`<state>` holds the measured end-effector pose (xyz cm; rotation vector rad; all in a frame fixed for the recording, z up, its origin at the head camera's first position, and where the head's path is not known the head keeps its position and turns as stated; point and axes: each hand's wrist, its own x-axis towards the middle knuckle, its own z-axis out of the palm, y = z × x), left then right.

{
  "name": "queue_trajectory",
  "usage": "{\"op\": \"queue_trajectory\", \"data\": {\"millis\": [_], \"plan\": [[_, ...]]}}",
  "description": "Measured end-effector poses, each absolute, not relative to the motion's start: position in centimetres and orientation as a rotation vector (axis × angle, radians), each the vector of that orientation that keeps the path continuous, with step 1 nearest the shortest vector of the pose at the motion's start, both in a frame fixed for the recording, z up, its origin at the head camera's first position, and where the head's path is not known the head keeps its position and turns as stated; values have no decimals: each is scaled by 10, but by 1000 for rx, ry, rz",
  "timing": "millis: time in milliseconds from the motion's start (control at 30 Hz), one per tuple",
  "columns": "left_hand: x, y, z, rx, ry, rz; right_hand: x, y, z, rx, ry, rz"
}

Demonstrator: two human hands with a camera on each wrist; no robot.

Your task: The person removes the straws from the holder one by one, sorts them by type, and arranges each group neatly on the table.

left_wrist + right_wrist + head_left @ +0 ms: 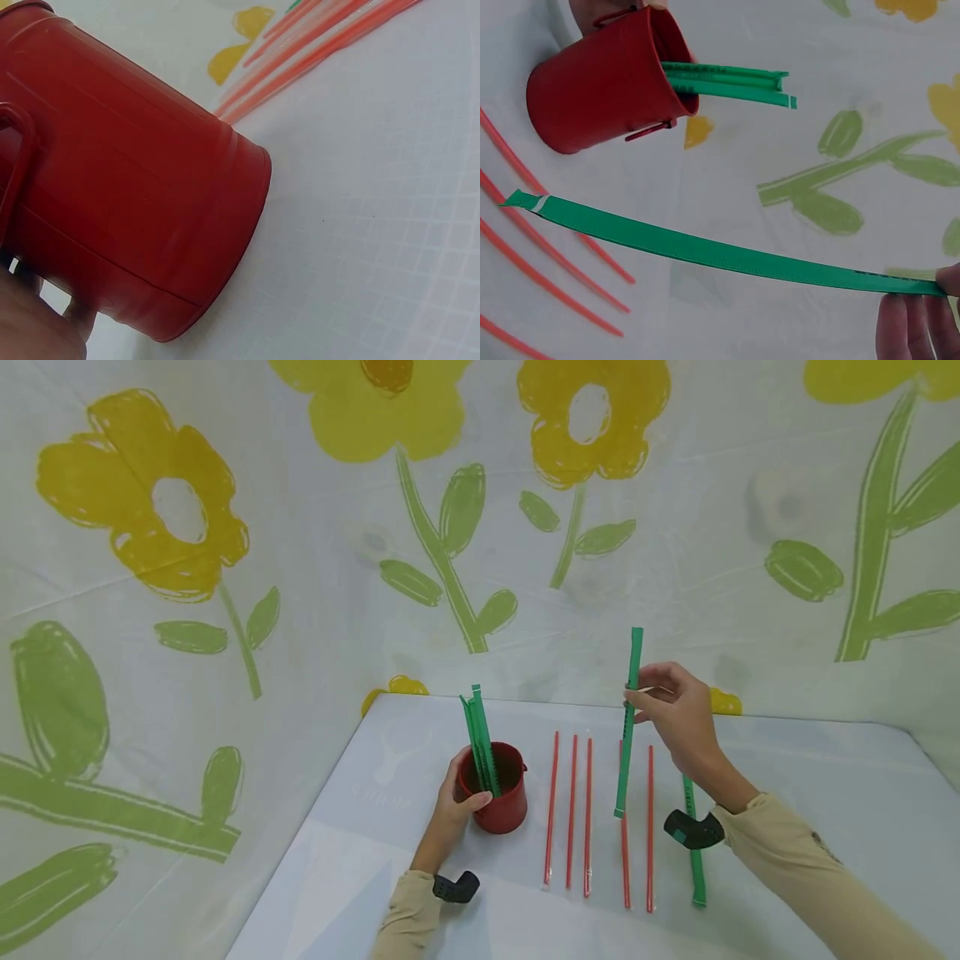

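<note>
My left hand (450, 818) holds a small red metal bucket (504, 815) by its side, thumb over the rim. Several green-wrapped straws (480, 739) stand in it, leaning toward the back left. In the left wrist view the bucket wall (142, 172) fills much of the picture. To the right, my right hand (682, 722) pinches another green-wrapped straw (625, 756) near its upper part, between thumb and fingers. That straw hangs nearly upright above the table, its lower end in front of the red straws. The right wrist view shows its full length (705, 251) beside the bucket.
Several thin red straws in clear wrappers (572, 814) lie roughly parallel on the white table (337, 852), right of the bucket. Another green-wrapped straw (698, 872) lies farther right, partly under my right forearm. A flower-printed curtain (315, 568) hangs behind and at the left.
</note>
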<state>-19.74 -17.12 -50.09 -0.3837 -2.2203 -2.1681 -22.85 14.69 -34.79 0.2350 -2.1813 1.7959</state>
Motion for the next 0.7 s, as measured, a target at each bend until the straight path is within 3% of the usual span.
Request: {"op": "queue_trajectory", "data": {"millis": [700], "plan": [[-199,-171,-503,-376,-2214,-2193,-217,196,-381,201,-2326,1737]]}}
